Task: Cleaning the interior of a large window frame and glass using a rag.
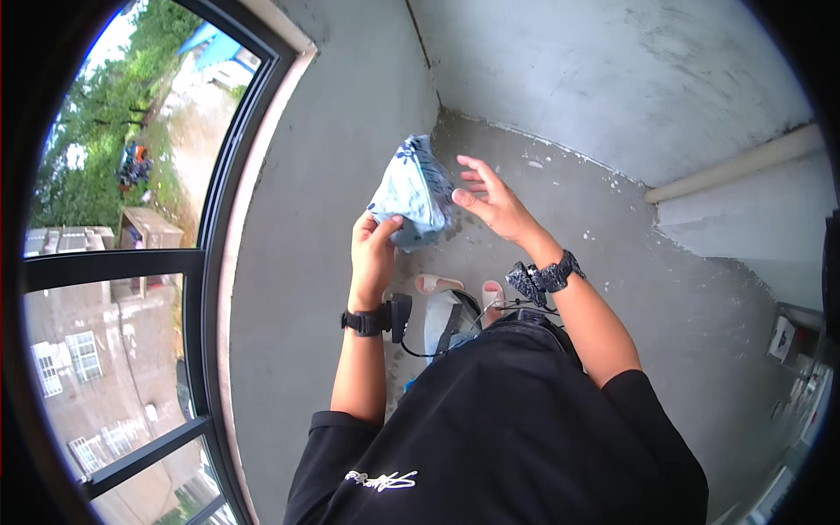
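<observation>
A light blue cloth piece [408, 190] with dark blue printed shapes is held up before me, gathered into a rough cone. My left hand [375, 246] pinches its lower left edge between thumb and fingers. To the right of the fabric, my right hand [492, 200] has its fingers spread, with nothing in it. The thumb tip comes close to the cloth's right side; whether it touches is hard to tell. What the cloth's full shape is, its folds hide. Each wrist wears a strapped device, the left one black [377, 320] and the right one speckled [541, 275].
A window [210, 262] with a dark frame runs along my left, set in a grey wall [295, 230]. Below lies a concrete floor [610, 295], with my slippers [436, 283] on it. A pale pipe [735, 164] runs along the right wall. Cables [426, 354] hang near my waist.
</observation>
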The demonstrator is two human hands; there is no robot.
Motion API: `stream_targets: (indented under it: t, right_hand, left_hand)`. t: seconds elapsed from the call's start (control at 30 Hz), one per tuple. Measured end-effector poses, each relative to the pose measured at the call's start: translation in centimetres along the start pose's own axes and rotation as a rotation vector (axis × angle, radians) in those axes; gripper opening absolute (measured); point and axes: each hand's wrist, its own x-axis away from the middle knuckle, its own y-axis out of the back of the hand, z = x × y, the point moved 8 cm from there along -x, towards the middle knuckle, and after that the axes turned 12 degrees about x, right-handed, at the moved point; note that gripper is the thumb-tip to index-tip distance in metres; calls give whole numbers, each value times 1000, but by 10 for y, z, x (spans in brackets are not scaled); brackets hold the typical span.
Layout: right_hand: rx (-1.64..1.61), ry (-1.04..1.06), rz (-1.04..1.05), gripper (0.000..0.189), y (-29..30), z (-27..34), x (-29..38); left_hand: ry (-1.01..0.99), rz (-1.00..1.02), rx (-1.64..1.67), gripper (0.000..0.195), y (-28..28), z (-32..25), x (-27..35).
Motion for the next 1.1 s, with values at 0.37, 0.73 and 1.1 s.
stream_targets:
  t: [0.37,0.73,1.1]
  right_hand:
    - [-404,229,-47,34,42,88,-14]
    - [-73,585,360,38,60,213,-13]
    - [407,734,490,43,75,263,-10]
  left_hand:
    - [-117,31,-670,19,-40,-55,20]
    - [-273,0,-380,19,-15,-59,12]
    - [-701,104,-618,34,-102,-104,18]
